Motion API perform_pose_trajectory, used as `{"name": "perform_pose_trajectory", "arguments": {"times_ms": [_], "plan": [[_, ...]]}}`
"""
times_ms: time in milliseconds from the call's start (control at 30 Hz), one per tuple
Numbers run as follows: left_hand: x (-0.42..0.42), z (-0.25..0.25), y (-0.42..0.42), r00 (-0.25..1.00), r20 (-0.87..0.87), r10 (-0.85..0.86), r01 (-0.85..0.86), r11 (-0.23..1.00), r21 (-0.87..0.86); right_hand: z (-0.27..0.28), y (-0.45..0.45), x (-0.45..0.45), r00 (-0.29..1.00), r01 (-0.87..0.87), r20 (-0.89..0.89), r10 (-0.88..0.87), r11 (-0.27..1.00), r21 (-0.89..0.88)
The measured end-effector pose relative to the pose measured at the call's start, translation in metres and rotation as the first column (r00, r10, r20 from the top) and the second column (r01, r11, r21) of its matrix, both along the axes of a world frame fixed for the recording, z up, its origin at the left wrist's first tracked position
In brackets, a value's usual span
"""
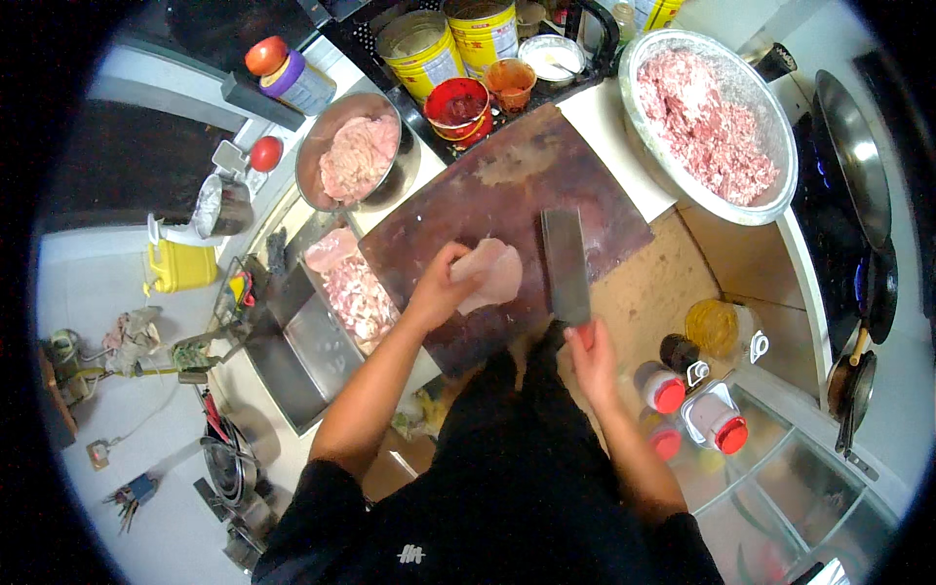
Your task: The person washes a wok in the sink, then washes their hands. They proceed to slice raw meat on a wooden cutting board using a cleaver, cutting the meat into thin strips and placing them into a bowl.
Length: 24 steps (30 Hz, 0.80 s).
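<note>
My left hand [447, 287] grips a pale pink slab of raw meat [500, 272], perhaps chicken breast, over a dark reddish-brown cutting board [468, 197]. In my right hand [596, 362] is the red handle of a cleaver; its broad steel blade [567, 263] reaches over the board's right part, apart from the meat. Left of the board lies a rectangular metal tray [387, 311] holding chopped raw meat, with a larger pink piece at its far end. Beyond that stands a round steel bowl [306, 164] with more raw meat.
A large bowl [635, 121] of minced meat stands at the back right, near pans [852, 153] over lit burners. Yellow tins [424, 66] and a red tub [459, 110] line the board's far edge. A steel sink [281, 365] is at left; red-lidded jars [713, 420] stand low at right.
</note>
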<state>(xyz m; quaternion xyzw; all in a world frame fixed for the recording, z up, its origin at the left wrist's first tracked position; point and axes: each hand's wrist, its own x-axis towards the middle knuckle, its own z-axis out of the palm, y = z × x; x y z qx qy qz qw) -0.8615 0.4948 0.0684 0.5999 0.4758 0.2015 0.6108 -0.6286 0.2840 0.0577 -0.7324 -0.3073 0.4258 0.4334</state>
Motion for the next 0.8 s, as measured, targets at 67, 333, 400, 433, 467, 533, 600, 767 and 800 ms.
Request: {"name": "perform_pose_trajectory", "arguments": {"times_ms": [67,333,400,433,467,533,600,767,800], "plan": [[-0.006,-0.007,-0.012,0.994,0.033,0.102,-0.099,0.991,-0.086,0.005,0.007,0.001,1.0,-0.005,-0.007,0.005,0.999,-0.044],[-0.074,-0.084,-0.045,0.933,-0.322,0.16,-0.14,0.986,0.085,-0.007,0.019,-0.002,0.973,-0.222,0.028,0.229,0.963,-0.15],[-0.077,-0.081,-0.048,0.943,-0.272,0.19,-0.184,0.982,0.049,-0.011,0.021,-0.005,0.978,-0.204,-0.085,0.192,0.966,-0.16],[-0.079,-0.084,-0.049,0.95,-0.214,0.228,-0.233,0.972,0.0,-0.018,0.021,-0.005,0.972,-0.201,-0.153,0.176,0.965,-0.166],[-0.082,-0.086,-0.05,0.951,-0.158,0.267,-0.278,0.959,-0.05,-0.027,0.02,-0.004,0.962,-0.198,-0.221,0.158,0.965,-0.173],[-0.084,-0.076,-0.051,0.939,-0.207,0.274,-0.298,0.95,-0.095,-0.038,0.018,-0.001,0.927,-0.168,-0.362,0.093,0.969,-0.183],[-0.089,-0.066,-0.051,0.916,-0.265,0.3,-0.349,0.923,-0.161,-0.049,0.014,0.003,0.862,-0.12,-0.507,0.007,0.974,-0.191],[-0.104,-0.039,-0.049,0.813,-0.534,0.234,-0.185,0.972,0.145,-0.067,0.006,0.016,0.815,-0.147,-0.574,-0.082,0.928,-0.342],[-0.089,-0.019,-0.043,0.749,-0.612,0.253,-0.15,0.965,0.216,-0.07,0.004,0.018,0.827,-0.136,-0.557,-0.077,0.934,-0.331]]}}
